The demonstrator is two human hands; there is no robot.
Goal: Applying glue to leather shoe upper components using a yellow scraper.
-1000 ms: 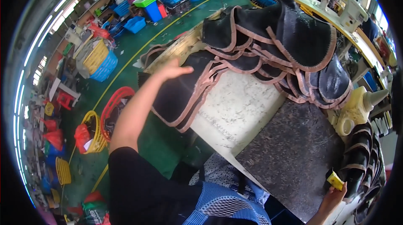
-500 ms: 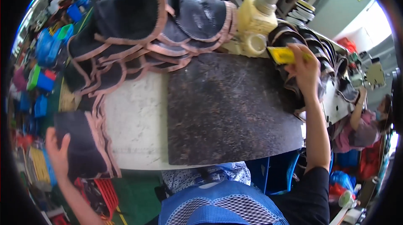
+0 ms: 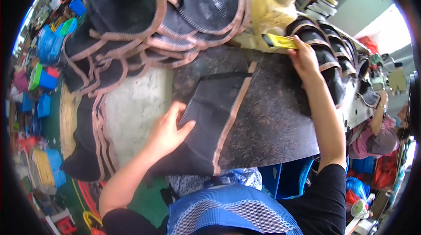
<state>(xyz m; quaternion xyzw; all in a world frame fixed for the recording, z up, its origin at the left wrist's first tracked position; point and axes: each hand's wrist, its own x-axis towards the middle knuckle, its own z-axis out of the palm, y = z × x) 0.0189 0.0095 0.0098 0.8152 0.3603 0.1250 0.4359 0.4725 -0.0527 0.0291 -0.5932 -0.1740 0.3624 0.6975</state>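
Note:
My left hand grips the left edge of a black leather-like panel, its thumb on top. A pinkish-brown strip runs along the panel's right edge. The panel lies slanted over the dark, mottled board. Between the fingers and thumb of my right hand is a flat yellow tool with a dark tip pointing left. That tip is at the lower front of a stained yellow bottle with a grey cone nozzle; whether it touches cannot be told.
Black panels with pinkish edges overlap in a pile at the back left. More panels hang over the table's left side. Curved black pieces stand in rows at the right. Another person sits far right; blue bins stand below the table.
My left hand has moved right from the left-hand panels, bringing one panel onto the dark board. My right hand has shifted left with the yellow tool, toward the bottle's front.

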